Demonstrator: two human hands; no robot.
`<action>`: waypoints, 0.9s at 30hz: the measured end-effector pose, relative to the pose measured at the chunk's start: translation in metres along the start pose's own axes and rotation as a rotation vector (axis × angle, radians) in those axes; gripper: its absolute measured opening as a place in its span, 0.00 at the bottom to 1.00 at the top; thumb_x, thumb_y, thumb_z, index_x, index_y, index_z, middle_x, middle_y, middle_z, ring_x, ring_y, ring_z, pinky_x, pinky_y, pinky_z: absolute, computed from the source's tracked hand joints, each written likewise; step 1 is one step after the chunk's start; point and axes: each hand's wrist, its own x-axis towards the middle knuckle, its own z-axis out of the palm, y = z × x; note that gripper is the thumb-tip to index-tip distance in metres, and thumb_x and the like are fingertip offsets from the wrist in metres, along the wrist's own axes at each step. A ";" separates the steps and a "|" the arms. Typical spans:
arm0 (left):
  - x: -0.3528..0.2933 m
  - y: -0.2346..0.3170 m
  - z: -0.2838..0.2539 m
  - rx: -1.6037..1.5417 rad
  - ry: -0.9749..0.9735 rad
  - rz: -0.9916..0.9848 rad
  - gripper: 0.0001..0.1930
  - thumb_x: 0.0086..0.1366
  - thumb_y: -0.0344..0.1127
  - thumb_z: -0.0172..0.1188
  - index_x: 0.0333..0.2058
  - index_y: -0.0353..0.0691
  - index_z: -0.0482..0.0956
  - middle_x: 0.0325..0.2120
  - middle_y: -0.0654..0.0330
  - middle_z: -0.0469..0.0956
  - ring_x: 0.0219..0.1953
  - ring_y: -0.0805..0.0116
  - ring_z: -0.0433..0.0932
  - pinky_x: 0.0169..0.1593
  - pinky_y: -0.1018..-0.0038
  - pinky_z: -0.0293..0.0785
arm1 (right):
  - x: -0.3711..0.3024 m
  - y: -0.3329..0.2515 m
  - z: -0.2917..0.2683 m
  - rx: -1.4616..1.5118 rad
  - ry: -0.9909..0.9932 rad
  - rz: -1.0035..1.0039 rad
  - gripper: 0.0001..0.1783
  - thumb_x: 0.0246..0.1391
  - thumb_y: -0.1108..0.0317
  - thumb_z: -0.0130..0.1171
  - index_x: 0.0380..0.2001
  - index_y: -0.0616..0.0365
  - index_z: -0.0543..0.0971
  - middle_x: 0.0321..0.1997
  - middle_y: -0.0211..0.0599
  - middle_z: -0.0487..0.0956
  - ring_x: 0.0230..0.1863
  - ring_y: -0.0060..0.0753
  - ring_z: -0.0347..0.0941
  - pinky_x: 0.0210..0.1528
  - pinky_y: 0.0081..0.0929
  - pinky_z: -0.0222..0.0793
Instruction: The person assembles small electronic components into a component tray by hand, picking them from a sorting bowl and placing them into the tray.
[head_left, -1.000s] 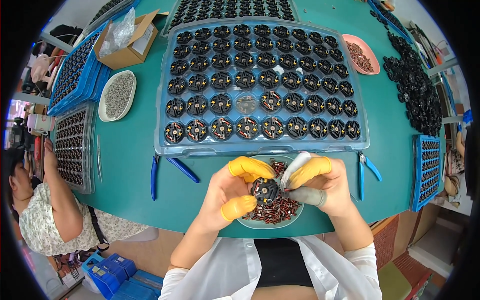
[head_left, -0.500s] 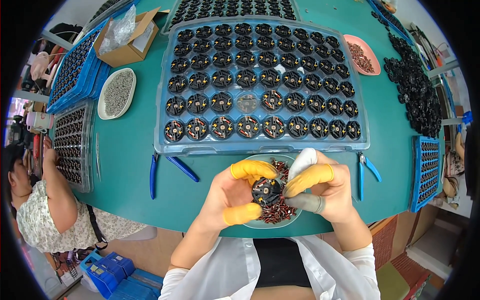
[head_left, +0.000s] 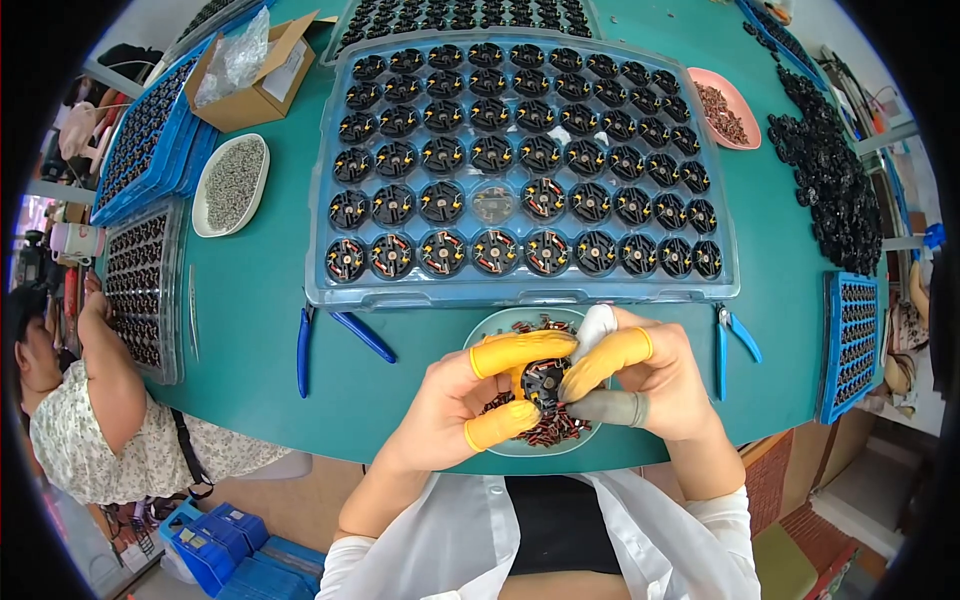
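Observation:
Between my hands is a round black plastic part [head_left: 542,381] with small brass-coloured pieces on its face. My left hand [head_left: 440,412], in yellow finger covers, grips it from the left. At its right edge, my right hand [head_left: 650,385] has yellow and grey covered fingertips closed together; whatever they pinch is hidden. Below lies a shallow pale bowl [head_left: 487,328] of small red-brown cylindrical components [head_left: 555,432]. Beyond it stands a clear-and-blue tray [head_left: 520,296] with rows of similar round parts. One pocket [head_left: 493,205] holds none, and some near parts carry red components.
Blue-handled pliers [head_left: 304,350] and cutters [head_left: 722,350] flank the bowl. Tweezers [head_left: 193,310], a white dish of small metal pieces [head_left: 232,190] and a carton [head_left: 250,85] sit left. A pink dish [head_left: 735,110] and black parts [head_left: 835,180] lie right. A person [head_left: 110,400] sits left.
The round part has shifted slightly right and turned in my hands. My left hand has moved right with it, and the right fingers have closed in over its edge.

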 end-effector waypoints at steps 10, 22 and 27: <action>0.000 0.002 0.002 0.072 -0.009 -0.048 0.21 0.53 0.23 0.53 0.48 0.30 0.63 0.45 0.56 0.63 0.45 0.69 0.66 0.48 0.73 0.65 | -0.006 0.003 -0.002 0.131 0.008 0.105 0.13 0.26 0.85 0.62 0.22 0.63 0.76 0.26 0.34 0.72 0.32 0.27 0.68 0.36 0.21 0.63; 0.003 -0.002 0.002 0.037 0.057 -0.031 0.21 0.52 0.23 0.53 0.47 0.31 0.65 0.46 0.55 0.63 0.46 0.68 0.66 0.49 0.71 0.63 | -0.009 -0.006 0.000 -0.380 0.103 -0.071 0.09 0.29 0.78 0.63 0.22 0.61 0.78 0.26 0.35 0.74 0.28 0.27 0.69 0.31 0.19 0.63; 0.002 -0.001 0.003 0.010 0.061 -0.044 0.21 0.53 0.24 0.53 0.47 0.31 0.64 0.45 0.56 0.64 0.45 0.69 0.66 0.49 0.71 0.63 | -0.006 -0.007 0.001 -0.354 0.078 -0.073 0.09 0.29 0.78 0.63 0.22 0.61 0.78 0.25 0.33 0.73 0.27 0.26 0.68 0.30 0.19 0.63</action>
